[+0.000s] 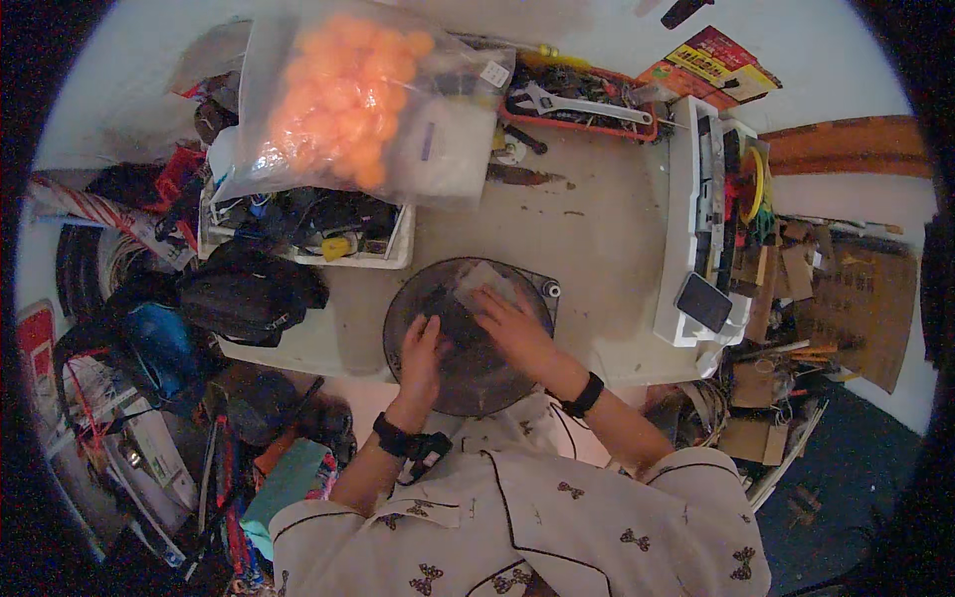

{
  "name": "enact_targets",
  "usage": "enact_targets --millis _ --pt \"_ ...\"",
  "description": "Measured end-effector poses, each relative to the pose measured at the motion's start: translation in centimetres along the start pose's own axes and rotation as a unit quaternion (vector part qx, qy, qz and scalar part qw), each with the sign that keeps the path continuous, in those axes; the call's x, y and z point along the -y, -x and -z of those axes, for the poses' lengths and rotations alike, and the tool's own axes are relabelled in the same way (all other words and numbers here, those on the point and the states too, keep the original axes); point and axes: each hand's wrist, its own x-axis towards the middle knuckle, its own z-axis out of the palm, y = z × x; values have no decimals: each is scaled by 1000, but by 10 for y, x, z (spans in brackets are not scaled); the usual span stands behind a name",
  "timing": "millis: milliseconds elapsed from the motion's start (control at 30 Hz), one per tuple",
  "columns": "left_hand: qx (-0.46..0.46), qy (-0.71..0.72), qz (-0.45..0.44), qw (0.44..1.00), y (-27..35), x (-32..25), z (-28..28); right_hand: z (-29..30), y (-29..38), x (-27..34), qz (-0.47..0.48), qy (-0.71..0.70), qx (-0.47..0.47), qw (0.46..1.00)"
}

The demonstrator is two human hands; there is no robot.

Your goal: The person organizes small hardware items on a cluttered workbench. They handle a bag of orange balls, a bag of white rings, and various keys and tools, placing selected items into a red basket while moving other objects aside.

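Observation:
A large round dark disc (477,358) lies at the front of the table, with a small metallic knob (550,288) at a dark corner by its upper right edge. On its upper part, my right hand (515,328) has its fingers over a pale grey cloth or pad (483,282), which is blurred. My left hand (420,358) is over the disc's left side, fingers close together and slightly bent. Whether it grips the disc or only rests there cannot be made out. Both wrists wear dark bands.
Behind stands a white bin (403,246) under a clear bag of orange balls (336,97). An adjustable wrench (582,103) lies across an orange tray (582,128). A phone (703,301) leans on a white foam box (675,246) at right. A black bag (246,295) sits left.

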Motion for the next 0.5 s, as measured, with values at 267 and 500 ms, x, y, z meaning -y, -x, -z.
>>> enact_targets --millis 267,500 --pt "48 79 16 996 25 -20 -55 43 46 2 -127 -268 -279 914" --pt "69 -208 -196 956 -32 25 -34 42 59 -2 -109 -226 -279 927"
